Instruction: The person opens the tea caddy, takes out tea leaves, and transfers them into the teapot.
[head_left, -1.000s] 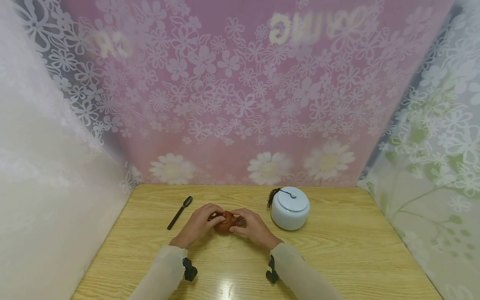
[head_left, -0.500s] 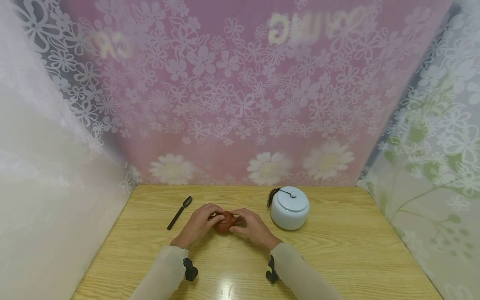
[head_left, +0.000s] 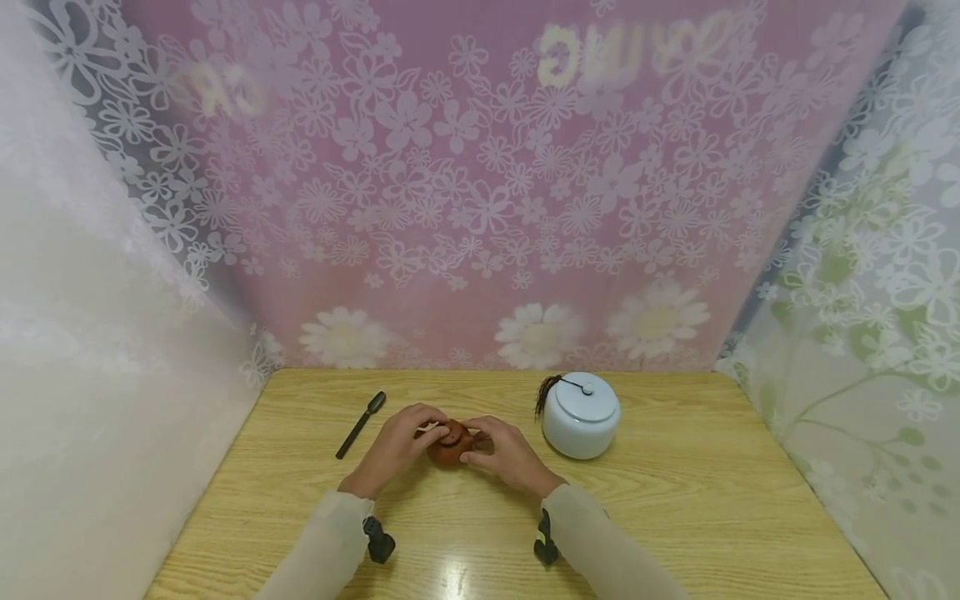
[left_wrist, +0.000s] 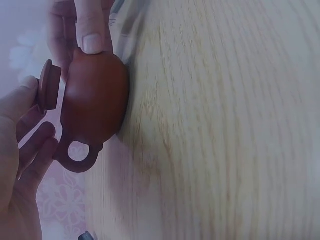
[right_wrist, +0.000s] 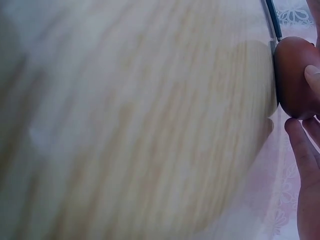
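Note:
A small reddish-brown clay teapot (head_left: 448, 457) stands on the table between my hands, its loop handle showing in the left wrist view. My left hand (head_left: 401, 442) pinches the teapot's lid (left_wrist: 49, 87) by its top, thumb on one side and fingers on the other. In the left wrist view a gap shows between lid and pot. My right hand (head_left: 513, 457) holds the teapot at its other side, with the thumb (left_wrist: 91, 37) pressed on the body and fingers behind. The right wrist view shows only the pot's rounded side (right_wrist: 296, 75) and part of this hand.
On the wooden table (head_left: 675, 500), a dark long-handled scoop (head_left: 361, 425) lies left of the left hand. A white lidded jar (head_left: 581, 421) with a black tassel stands right of the right hand. Flower-patterned curtains (head_left: 480, 208) hang behind and at both sides.
My left hand has risen slightly, lifting the lid off the teapot, so a dark opening shows beneath it. My right hand stays on the pot, and the scoop and jar stay put.

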